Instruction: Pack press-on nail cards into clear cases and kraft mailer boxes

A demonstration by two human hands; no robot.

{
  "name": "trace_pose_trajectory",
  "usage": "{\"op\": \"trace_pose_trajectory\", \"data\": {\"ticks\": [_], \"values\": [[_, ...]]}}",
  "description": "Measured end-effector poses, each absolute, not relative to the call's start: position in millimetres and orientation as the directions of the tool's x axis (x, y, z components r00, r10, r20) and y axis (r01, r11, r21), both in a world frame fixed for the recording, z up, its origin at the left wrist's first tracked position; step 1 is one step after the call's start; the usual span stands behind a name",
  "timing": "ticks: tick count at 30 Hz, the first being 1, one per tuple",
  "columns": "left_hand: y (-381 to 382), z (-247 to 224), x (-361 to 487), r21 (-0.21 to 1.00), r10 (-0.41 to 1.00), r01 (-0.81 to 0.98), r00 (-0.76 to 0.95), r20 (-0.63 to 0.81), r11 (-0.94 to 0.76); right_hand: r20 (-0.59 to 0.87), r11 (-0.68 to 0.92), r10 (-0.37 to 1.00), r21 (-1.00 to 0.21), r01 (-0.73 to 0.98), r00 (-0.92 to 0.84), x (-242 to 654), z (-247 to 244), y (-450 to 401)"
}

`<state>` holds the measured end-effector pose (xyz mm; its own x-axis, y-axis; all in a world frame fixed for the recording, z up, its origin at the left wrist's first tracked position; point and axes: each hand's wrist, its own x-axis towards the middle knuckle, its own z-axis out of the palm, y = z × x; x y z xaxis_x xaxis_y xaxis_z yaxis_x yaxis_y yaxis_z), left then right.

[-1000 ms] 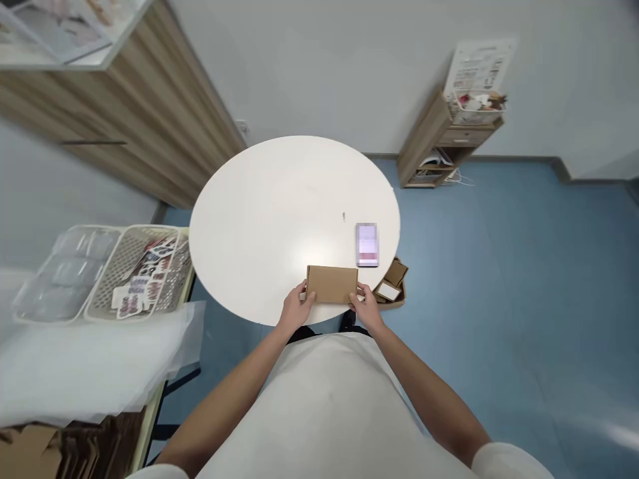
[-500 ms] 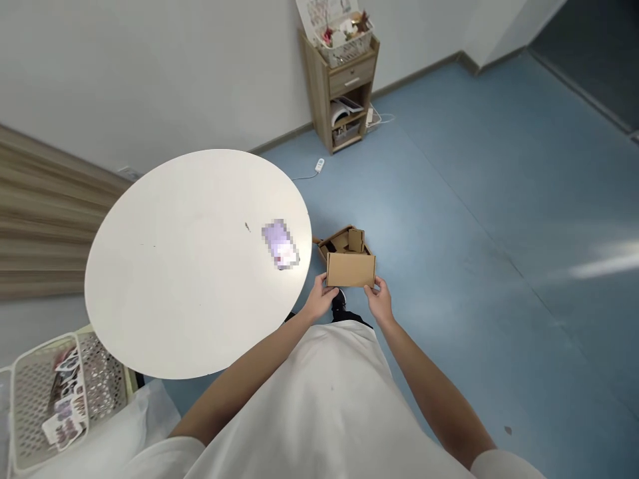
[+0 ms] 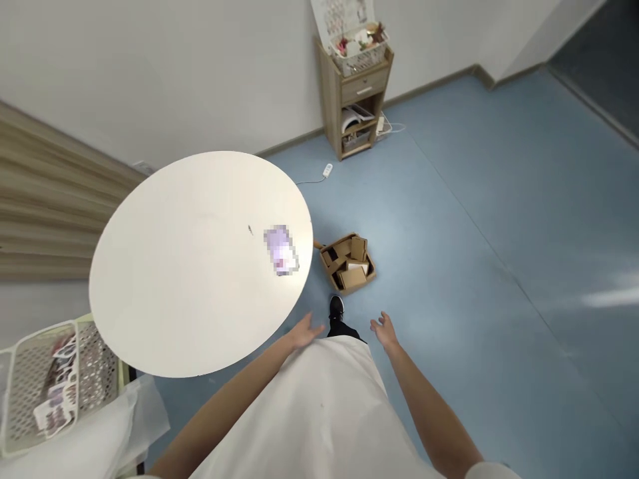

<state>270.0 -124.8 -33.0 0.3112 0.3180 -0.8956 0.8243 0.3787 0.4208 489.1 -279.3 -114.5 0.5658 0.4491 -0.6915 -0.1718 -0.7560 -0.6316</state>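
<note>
On the floor beyond my foot stands an open cardboard box (image 3: pixel 372 274) with several smaller brown boxes inside. A flat brown carton (image 3: pixel 353 277) lies at its near side, on top of other pieces. My left hand (image 3: pixel 303 331) is empty, fingers apart, just off the edge of the round white table (image 3: pixel 190 266). My right hand (image 3: pixel 384 329) hangs over the blue floor, also empty with fingers spread. Both hands are nearer to my body than the box and touch nothing. A phone-shaped, pixelated purple item (image 3: pixel 281 250) lies on the table's right side.
A small wooden cabinet (image 3: pixel 332 100) stands against the wall, bearing a white basket (image 3: pixel 360 61). A power strip (image 3: pixel 327 170) with a cord lies on the floor. A white perforated basket (image 3: pixel 27 399) with cards sits lower left. My black shoe (image 3: pixel 336 307) is before the box.
The flat brown carton has left both hands and now lies in the floor box. My hands have opened, drawn back toward my body and moved apart.
</note>
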Motion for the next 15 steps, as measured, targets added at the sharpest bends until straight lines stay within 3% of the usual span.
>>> {"op": "trace_pose_trajectory", "data": {"ticks": [2, 5, 10, 15], "values": [[-129, -22, 244, 0.416, 0.321, 0.814, 0.3, -0.898, 0.405, -0.719, -0.774, 0.456, -0.611, -0.164, 0.524, 485, -114, -281], [-133, -4, 209, 0.485, 0.458, 0.754, 0.275, -0.846, 0.443, -0.705, -0.727, 0.513, -0.661, -0.189, 0.49, 476, -107, -260], [-143, 20, 168, 0.584, 0.627, 0.609, 0.176, -0.759, 0.537, -0.53, -0.539, 0.754, -0.837, -0.097, 0.388, 443, -74, -193], [-163, 37, 128, 0.702, 0.75, 0.45, 0.099, -0.654, 0.552, -0.379, -0.381, 0.913, -0.924, -0.012, 0.153, 388, -18, -147]]}}
